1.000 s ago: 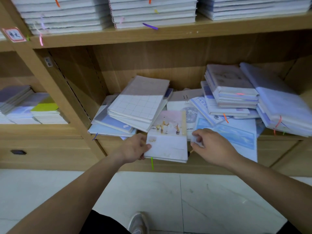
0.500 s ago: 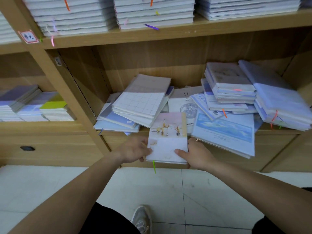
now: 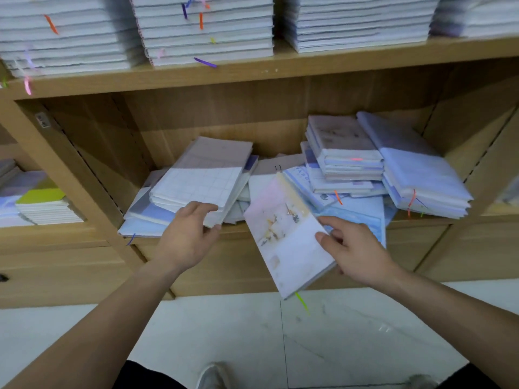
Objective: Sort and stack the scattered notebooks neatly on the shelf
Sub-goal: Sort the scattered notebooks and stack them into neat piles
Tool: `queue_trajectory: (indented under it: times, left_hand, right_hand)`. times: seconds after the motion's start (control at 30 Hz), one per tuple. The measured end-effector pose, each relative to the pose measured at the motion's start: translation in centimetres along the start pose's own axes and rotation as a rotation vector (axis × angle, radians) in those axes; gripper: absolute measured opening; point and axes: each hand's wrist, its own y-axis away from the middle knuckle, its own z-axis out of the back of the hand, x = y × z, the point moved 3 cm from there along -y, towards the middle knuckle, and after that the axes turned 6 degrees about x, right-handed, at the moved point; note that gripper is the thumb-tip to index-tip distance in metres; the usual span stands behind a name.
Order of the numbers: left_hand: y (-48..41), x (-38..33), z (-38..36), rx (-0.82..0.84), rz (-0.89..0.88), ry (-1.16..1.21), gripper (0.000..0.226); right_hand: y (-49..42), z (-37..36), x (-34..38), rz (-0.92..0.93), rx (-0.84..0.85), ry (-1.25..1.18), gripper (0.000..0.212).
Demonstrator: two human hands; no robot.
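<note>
1. Wooden shelf (image 3: 309, 70): the lower bay holds scattered notebooks. The upper board carries tidy white stacks (image 3: 202, 26) with orange, purple and pink ribbons hanging out.
2. Right grip (image 3: 354, 251) is clamped on the pastel notebook (image 3: 283, 234), thumb on the cover, fingers behind its right edge.
3. Notebook is off the shelf, in the air in front of the bay's front edge, skewed with its top end leaning left. Its top corner overlaps the middle pile and its lower end hangs in front of the cabinet face below. Cover runs pink to lilac with small drawn figures. Green ribbon (image 3: 302, 301) sticks out of the bottom end.
4. Left grip (image 3: 191, 234) is apart: fingers relaxed, tips on the front corner of the grid stack (image 3: 196, 186), thumb at that corner's lower edge.
5. Grid stack has a white squared top cover and lies askew on blue notebooks at the bay's left.
6. Readable: "11" (image 3: 278, 167) on a white cover at mid-back, and "TAR" (image 3: 302, 174) on a blue-edged cover just right of it, rest hidden.
7. Right side of bay: squat stack (image 3: 345, 153) with a pink tab, touching a bigger blue stack (image 3: 421, 178) with an orange ribbon. Both are askew.
8. Tag (image 3: 42, 120) on the left upright is too blurred to read.
9. Left bay: pile topped by a lime cover (image 3: 42, 195).
10. White tile floor (image 3: 252, 332) below, with a shoe (image 3: 213, 374) at the frame bottom.
</note>
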Motion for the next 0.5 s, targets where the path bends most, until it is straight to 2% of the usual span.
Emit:
queue_trajectory:
  times: [0.13, 0.23, 0.33, 0.43, 0.5]
  left_hand:
    - [-1.4, -0.7, -0.9, 0.003, -0.006, -0.213, 0.058]
    - [-2.5, -1.4, -1.8, 0.01, 0.009, -0.263, 0.064]
    - [-3.5, -2.5, -2.3, -0.048, -0.034, -0.264, 0.063]
    - [-4.6, -3.4, -2.6, -0.066, -0.029, -0.244, 0.062]
    - [-5.4, -3.8, -2.7, -0.086, -0.019, -0.222, 0.062]
  right_hand:
    - [0.2, 3.3, -0.2, 0.005, -0.136, -0.18, 0.026]
    - [-1.0, 6.3, -0.1, -0.003, -0.281, -0.315, 0.021]
    - [-4.0, 9.4, -1.0, -0.013, -0.431, -0.306, 0.018]
    - [-8.3, 11.9, -3.2, -0.079, -0.501, -0.293, 0.016]
    - [-10.8, 12.9, -4.7, -0.198, -0.483, -0.21, 0.034]
